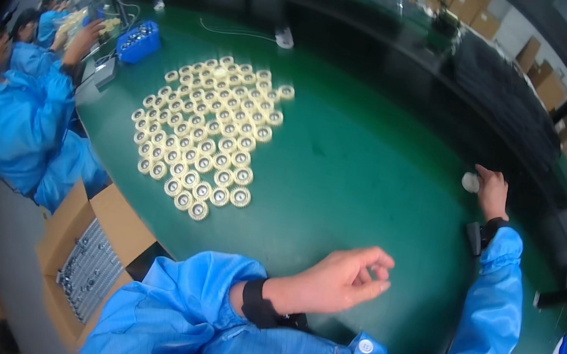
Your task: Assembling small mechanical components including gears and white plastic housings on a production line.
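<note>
- The left hand (345, 279) curls its fingers, hiding whatever it may pinch.
- The right hand (491, 189) partly covers a small white part (470, 182), far right.
- The cardboard box (83, 249)'s contents are too small to tell.

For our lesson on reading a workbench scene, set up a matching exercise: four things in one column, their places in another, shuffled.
Things:
1. small white part
2. blue bin
3. cardboard box
4. cream round parts

Places:
A. below the table's near edge, lower left
B. at the right hand's fingertips
C. far left of the green table
D. clustered mid-table

Pairs: 1-B, 2-C, 3-A, 4-D
</note>
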Action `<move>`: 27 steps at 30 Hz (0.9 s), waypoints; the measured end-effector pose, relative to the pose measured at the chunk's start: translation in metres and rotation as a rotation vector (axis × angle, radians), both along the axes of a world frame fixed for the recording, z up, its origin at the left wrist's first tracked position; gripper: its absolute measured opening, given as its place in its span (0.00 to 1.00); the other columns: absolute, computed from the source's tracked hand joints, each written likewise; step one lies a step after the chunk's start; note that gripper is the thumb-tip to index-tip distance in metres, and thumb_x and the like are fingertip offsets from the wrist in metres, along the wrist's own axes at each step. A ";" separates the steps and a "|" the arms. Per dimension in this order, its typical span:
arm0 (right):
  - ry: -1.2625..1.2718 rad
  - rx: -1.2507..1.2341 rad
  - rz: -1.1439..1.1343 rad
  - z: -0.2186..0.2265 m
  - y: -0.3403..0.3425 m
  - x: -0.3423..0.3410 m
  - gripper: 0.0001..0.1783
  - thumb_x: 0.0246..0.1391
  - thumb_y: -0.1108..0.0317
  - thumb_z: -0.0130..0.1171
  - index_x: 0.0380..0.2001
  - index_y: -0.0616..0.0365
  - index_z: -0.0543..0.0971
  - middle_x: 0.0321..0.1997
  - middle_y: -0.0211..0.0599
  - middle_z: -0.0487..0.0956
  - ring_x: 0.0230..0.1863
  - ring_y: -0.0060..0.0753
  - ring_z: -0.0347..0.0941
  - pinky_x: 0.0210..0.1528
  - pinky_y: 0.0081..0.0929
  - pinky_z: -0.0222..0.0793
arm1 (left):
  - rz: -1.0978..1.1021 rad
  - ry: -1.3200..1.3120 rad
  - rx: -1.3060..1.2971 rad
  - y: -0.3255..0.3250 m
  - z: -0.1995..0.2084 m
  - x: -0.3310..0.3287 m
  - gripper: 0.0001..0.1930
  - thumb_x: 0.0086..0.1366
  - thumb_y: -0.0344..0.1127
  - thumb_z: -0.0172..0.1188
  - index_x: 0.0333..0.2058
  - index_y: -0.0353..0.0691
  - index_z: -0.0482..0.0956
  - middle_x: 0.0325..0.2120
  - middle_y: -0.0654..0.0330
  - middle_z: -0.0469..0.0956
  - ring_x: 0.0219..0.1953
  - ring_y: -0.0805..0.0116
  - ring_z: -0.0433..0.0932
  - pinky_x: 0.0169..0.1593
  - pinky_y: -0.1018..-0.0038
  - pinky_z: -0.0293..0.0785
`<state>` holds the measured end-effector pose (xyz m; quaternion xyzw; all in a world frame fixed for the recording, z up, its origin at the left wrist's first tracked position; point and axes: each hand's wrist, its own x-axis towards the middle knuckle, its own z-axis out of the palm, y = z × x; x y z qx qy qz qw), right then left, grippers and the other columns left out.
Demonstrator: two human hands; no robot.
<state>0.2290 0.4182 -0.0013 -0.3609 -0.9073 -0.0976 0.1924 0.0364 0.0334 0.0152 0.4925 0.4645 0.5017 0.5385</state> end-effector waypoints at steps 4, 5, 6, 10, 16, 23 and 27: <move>0.192 -0.095 0.270 0.012 -0.036 -0.105 0.20 0.49 0.76 0.54 0.47 0.54 0.78 0.48 0.45 0.78 0.51 0.50 0.73 0.53 0.40 0.69 | -0.010 -0.029 0.002 -0.002 0.009 -0.003 0.15 0.66 0.32 0.54 0.50 0.34 0.69 0.39 0.60 0.75 0.37 0.78 0.75 0.41 0.79 0.73; 0.273 -0.223 0.408 0.014 -0.064 -0.144 0.21 0.48 0.75 0.56 0.48 0.56 0.77 0.49 0.47 0.78 0.51 0.50 0.73 0.54 0.40 0.69 | -0.011 -0.051 0.012 -0.003 0.009 -0.004 0.15 0.66 0.31 0.54 0.50 0.34 0.69 0.38 0.61 0.76 0.37 0.78 0.75 0.41 0.79 0.73; 0.268 -0.304 0.491 0.014 -0.088 -0.181 0.22 0.48 0.74 0.57 0.50 0.57 0.76 0.51 0.47 0.77 0.52 0.50 0.72 0.56 0.39 0.68 | -0.012 -0.046 0.016 -0.005 0.014 -0.006 0.15 0.66 0.31 0.54 0.50 0.34 0.70 0.37 0.60 0.77 0.37 0.78 0.76 0.41 0.78 0.74; 0.370 -0.306 0.746 -0.011 -0.149 -0.301 0.30 0.48 0.70 0.60 0.57 0.57 0.70 0.57 0.49 0.72 0.59 0.52 0.65 0.62 0.40 0.61 | -0.015 -0.147 0.040 -0.007 0.022 -0.009 0.14 0.67 0.30 0.53 0.49 0.32 0.70 0.38 0.58 0.77 0.38 0.77 0.76 0.43 0.79 0.74; 0.376 -0.498 0.571 -0.039 -0.167 -0.365 0.21 0.45 0.69 0.62 0.45 0.59 0.74 0.45 0.46 0.77 0.53 0.50 0.68 0.54 0.43 0.64 | 0.058 -0.245 -0.006 -0.009 0.024 -0.019 0.11 0.69 0.30 0.51 0.47 0.31 0.72 0.38 0.58 0.76 0.39 0.76 0.76 0.44 0.79 0.74; 0.808 -0.622 0.640 -0.014 -0.173 -0.280 0.19 0.45 0.75 0.62 0.43 0.61 0.75 0.42 0.42 0.74 0.37 0.39 0.74 0.39 0.29 0.71 | 0.098 -0.257 0.059 -0.009 0.022 -0.019 0.10 0.69 0.29 0.51 0.46 0.32 0.72 0.37 0.59 0.76 0.39 0.75 0.76 0.44 0.78 0.74; 0.711 -0.637 0.528 -0.008 -0.176 -0.175 0.20 0.47 0.74 0.64 0.46 0.60 0.75 0.44 0.37 0.73 0.39 0.28 0.75 0.38 0.25 0.72 | 0.129 -0.256 0.028 -0.007 0.026 -0.015 0.09 0.68 0.28 0.52 0.45 0.33 0.73 0.35 0.59 0.77 0.35 0.76 0.76 0.43 0.78 0.74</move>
